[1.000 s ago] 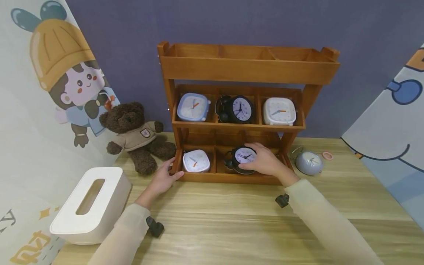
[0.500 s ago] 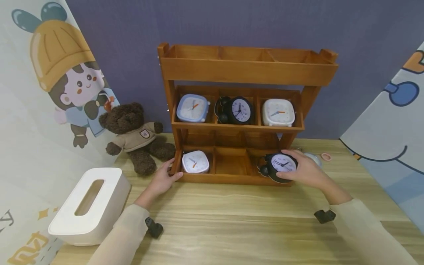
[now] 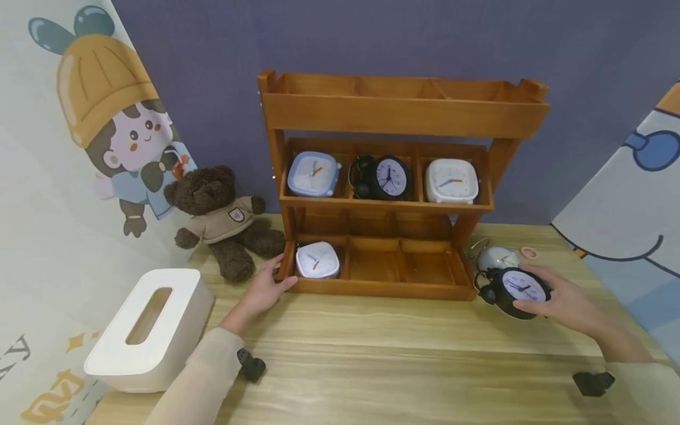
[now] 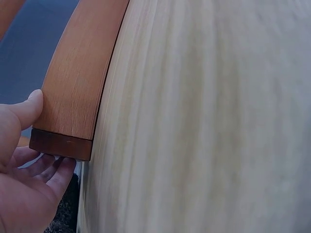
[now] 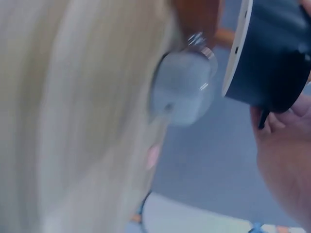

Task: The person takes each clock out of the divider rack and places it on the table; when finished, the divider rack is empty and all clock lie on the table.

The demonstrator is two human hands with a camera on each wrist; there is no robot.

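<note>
My right hand (image 3: 568,301) grips a black twin-bell alarm clock (image 3: 522,287) by its body, to the right of the wooden shelf rack (image 3: 406,113). In the right wrist view the clock's dark casing (image 5: 272,58) fills the upper right. A grey alarm clock (image 3: 497,258) on the table is partly covered by it in the head view. My left hand (image 3: 260,290) holds the rack's lower left corner. Up close, the left thumb (image 4: 31,109) lies against the front board and the other fingers curl round the end. A white clock (image 3: 317,260) sits in the bottom tier's left compartment.
The middle tier bears a blue-rimmed clock (image 3: 313,174), a black twin-bell clock (image 3: 390,177) and a white clock (image 3: 452,180). Left of the rack are a brown teddy bear (image 3: 222,218) and a white tissue box (image 3: 186,319). A pink ring (image 3: 529,253) lies at right.
The right hand has taken the black alarm clock out of the bottom tier's middle compartment and carried it right, past the rack's end. The left hand stays on the corner.
</note>
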